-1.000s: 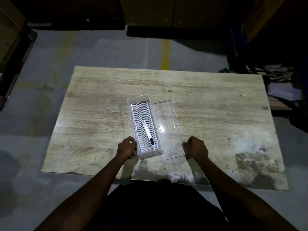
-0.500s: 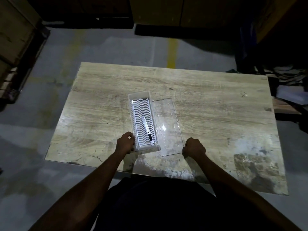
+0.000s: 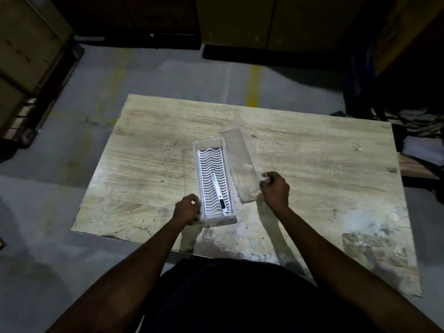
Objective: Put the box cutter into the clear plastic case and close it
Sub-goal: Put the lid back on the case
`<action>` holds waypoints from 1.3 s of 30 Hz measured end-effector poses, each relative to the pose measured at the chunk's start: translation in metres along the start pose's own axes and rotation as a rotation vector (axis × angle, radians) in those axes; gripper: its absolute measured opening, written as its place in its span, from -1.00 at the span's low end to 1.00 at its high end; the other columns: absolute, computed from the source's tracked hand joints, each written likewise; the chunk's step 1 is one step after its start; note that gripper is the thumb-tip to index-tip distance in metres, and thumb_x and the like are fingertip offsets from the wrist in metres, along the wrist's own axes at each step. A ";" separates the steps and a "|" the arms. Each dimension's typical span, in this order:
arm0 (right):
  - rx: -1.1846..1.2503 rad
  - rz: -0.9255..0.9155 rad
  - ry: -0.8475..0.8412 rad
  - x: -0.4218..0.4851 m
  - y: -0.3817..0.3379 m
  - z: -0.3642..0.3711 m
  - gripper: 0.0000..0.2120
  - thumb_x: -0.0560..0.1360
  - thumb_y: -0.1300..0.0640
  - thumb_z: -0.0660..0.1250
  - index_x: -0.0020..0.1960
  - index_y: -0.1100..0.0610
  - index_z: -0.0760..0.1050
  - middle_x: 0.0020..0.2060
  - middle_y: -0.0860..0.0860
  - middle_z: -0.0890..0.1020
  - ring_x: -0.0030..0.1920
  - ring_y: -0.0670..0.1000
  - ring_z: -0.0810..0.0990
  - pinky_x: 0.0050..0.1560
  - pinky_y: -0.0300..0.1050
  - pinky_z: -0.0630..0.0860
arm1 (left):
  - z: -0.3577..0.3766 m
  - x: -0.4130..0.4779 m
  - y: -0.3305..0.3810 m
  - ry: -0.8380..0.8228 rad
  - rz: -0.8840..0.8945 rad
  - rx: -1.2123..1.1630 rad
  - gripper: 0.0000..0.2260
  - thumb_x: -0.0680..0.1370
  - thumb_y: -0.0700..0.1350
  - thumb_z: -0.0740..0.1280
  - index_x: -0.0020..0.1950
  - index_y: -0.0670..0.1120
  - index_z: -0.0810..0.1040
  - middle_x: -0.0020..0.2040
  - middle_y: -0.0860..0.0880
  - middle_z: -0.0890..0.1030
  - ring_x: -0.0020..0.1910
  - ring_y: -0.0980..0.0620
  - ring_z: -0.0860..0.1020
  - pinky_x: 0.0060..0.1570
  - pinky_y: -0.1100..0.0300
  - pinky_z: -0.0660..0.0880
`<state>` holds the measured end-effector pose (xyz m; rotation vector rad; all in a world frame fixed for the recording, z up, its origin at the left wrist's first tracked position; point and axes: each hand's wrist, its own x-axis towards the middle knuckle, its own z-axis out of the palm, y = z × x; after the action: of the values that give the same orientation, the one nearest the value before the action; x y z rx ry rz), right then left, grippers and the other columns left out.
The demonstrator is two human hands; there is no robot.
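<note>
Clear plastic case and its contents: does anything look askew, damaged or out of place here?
Nothing stands out. The box cutter lies slightly diagonal inside the open case. The lid, gripped by the right hand, is tilted up beside it; the left hand steadies the case.

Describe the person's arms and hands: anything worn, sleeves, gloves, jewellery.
Both forearms are bare from the bottom edge of the frame to the wrists; no sleeves show. The left hand and right hand wear no gloves. No watch, bracelet or ring is visible, though the dim light could hide something small. A dark garment covers the torso between the arms.
</note>
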<state>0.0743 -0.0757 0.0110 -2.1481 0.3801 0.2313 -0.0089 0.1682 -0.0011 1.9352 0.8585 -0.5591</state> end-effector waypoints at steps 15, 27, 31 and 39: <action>-0.350 -1.028 -0.201 -0.033 -0.093 0.046 -0.68 0.33 0.09 0.48 0.01 0.24 0.64 -0.06 0.15 0.72 -0.03 0.14 0.69 0.01 -0.03 0.58 | -0.003 -0.001 0.001 0.023 0.020 -0.015 -0.77 0.54 -0.19 0.25 -0.32 0.00 0.46 -0.38 -0.16 0.58 -0.59 0.01 0.54 -0.50 0.18 0.51; -0.716 -1.137 -0.376 -0.069 -0.068 0.068 -0.68 0.32 -0.14 0.42 -0.14 0.10 0.57 -0.24 0.03 0.65 -0.19 0.13 0.62 -0.33 -0.06 0.49 | -0.009 0.001 0.000 -0.039 0.058 0.137 -0.66 0.31 -0.20 0.49 0.07 -0.14 0.60 0.03 -0.18 0.68 0.00 -0.12 0.65 -0.04 0.12 0.59; -0.779 -1.127 -0.387 -0.078 -0.055 0.067 -0.69 0.26 -0.11 0.47 -0.17 0.10 0.57 -0.27 0.01 0.64 -0.20 0.11 0.63 -0.41 -0.12 0.47 | -0.006 0.000 0.000 0.001 0.065 0.088 -0.80 0.46 -0.14 0.35 0.05 -0.15 0.61 0.03 -0.22 0.68 0.07 -0.16 0.61 -0.08 0.21 0.44; -0.838 -1.058 -0.430 -0.090 -0.027 0.081 -0.74 0.31 0.04 0.41 -0.07 0.16 0.61 -0.12 0.05 0.68 -0.02 0.17 0.62 -0.22 -0.04 0.60 | -0.007 -0.005 -0.002 0.017 0.051 0.005 -0.92 0.51 -0.20 0.28 -0.07 -0.09 0.56 -0.12 -0.20 0.64 -0.26 -0.04 0.57 -0.47 0.30 0.47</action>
<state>-0.0024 0.0218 0.0134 -2.6616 -1.2883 0.2407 -0.0133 0.1736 0.0043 1.9636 0.8167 -0.5155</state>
